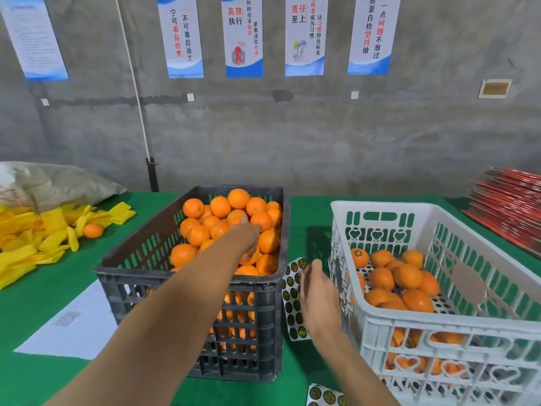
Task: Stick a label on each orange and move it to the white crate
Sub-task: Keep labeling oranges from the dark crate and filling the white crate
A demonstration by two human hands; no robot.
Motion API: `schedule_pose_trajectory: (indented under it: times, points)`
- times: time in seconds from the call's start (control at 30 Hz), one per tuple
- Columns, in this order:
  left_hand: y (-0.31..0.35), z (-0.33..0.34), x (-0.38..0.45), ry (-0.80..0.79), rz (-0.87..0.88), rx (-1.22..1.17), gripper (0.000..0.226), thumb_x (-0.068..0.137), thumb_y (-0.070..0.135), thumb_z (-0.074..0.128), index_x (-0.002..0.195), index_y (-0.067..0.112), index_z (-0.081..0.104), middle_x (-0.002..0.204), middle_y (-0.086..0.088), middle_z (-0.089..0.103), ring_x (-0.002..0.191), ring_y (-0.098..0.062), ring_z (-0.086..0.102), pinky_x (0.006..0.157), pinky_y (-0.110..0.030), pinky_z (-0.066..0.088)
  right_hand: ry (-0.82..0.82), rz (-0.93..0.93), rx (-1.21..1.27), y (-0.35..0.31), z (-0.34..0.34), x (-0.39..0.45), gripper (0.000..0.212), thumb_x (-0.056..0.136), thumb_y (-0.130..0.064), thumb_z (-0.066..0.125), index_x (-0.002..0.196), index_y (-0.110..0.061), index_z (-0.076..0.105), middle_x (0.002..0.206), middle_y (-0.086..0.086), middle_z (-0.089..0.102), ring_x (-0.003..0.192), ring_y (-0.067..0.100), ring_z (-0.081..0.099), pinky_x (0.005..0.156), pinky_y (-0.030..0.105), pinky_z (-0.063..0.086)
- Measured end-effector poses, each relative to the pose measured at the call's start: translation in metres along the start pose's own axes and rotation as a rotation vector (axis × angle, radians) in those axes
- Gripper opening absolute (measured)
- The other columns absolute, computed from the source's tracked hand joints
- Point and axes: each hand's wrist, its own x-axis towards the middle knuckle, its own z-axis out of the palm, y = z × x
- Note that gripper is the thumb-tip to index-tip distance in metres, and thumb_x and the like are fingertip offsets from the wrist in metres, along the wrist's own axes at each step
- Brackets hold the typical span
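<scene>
My left hand (247,238) reaches into the black crate (190,291) and its fingers curl over an orange (251,257) near the crate's right wall. My right hand (314,288) hangs over the label sheet (291,300), which lies on the green tabletop (55,288) in the gap between the black crate and the white crate (439,323). The fingertips point down at the sheet; I cannot tell whether they already pinch a label or are merely touching it.

Judged step: pick one orange and peel one label at the same time.

Procedure for doing this well:
1. Close the left hand fully round the orange before lifting, so that neighbouring fruit in the heap does not roll.
2. Lift a label by its edge with the right thumb and forefinger. Keep the adhesive side off the skin as far as possible.
3. Bring the orange over the gap, not the label to the crate; the sheet is thin and likely to lift with the label unless it is peeled at a low angle.
4. Press the label flat on a smooth part of the peel.
5. Set the orange down among the labelled oranges (407,276) in the white crate rather than dropping it.

A second label sheet (325,395) lies at the near edge.
</scene>
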Motion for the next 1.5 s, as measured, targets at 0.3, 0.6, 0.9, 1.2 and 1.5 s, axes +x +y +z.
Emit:
schedule_pose_trajectory:
  times: [0.3,0.6,0.9,1.2,1.5]
  points:
    - [-0.018,0.003,-0.02,0.007,0.05,-0.361,0.09,0.08,0.027,0.088,0.153,0.019,0.037,0.15,-0.013,0.032,0.106,-0.036,0.067,0.089,-0.047,0.062,0.095,0.006,0.027,-0.01,-0.013,-0.004,0.018,0.107,-0.031,0.044,0.092,-0.025,0.037,0.07,-0.006,0.054,0.058,0.012,0.055,0.052,0.035,0.046]
    - [-0.024,-0.014,-0.096,0.524,0.112,-0.724,0.087,0.072,0.051,0.084,0.147,0.022,0.051,0.144,-0.016,0.049,0.131,-0.036,0.048,0.103,-0.047,0.049,0.059,-0.024,0.007,-0.031,-0.049,-0.037,0.014,0.106,-0.027,0.047,0.094,-0.02,0.047,0.077,-0.002,0.06,0.066,0.018,0.061,0.065,0.043,0.055]
    - [0.016,-0.007,-0.208,0.731,0.259,-1.051,0.079,0.063,0.057,0.076,0.134,0.026,0.061,0.125,0.0,0.065,0.109,-0.022,0.063,0.094,-0.045,0.056,0.046,-0.002,-0.177,-0.032,-0.102,-0.08,0.013,0.101,-0.027,0.06,0.093,-0.019,0.055,0.094,0.002,0.065,0.08,0.023,0.06,0.063,0.031,0.04]
    - [0.067,0.055,-0.276,0.708,0.324,-1.291,0.073,0.061,0.063,0.073,0.126,0.032,0.064,0.125,0.004,0.064,0.109,-0.018,0.063,0.096,-0.039,0.055,-0.21,0.172,-0.165,0.025,-0.099,-0.144,0.008,0.093,-0.022,0.07,0.09,-0.015,0.072,0.098,0.005,0.074,0.096,0.025,0.069,0.079,0.039,0.058]
    - [0.104,0.139,-0.269,0.319,0.224,-1.527,0.056,0.059,0.06,0.076,0.11,0.037,0.066,0.112,0.008,0.07,0.099,-0.012,0.069,0.092,-0.042,0.06,-0.224,-0.078,-0.295,0.087,-0.065,-0.192,0.014,0.1,-0.035,0.06,0.097,-0.022,0.066,0.103,-0.003,0.065,0.092,0.021,0.065,0.075,0.033,0.05]
